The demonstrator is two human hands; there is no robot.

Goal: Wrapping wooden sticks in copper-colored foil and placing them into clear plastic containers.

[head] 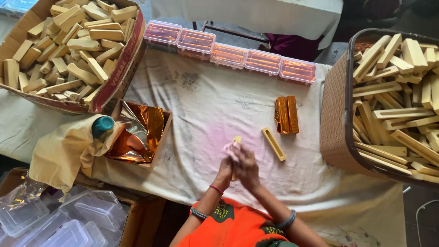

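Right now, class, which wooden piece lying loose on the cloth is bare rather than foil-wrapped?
The pale slotted wooden bar lying alone, just right of the hands. The pieces beside it are wrapped in shiny orange foil.

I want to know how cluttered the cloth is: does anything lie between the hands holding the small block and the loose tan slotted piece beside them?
Nothing visible does. Bare white cloth separates the hands from the slotted piece.
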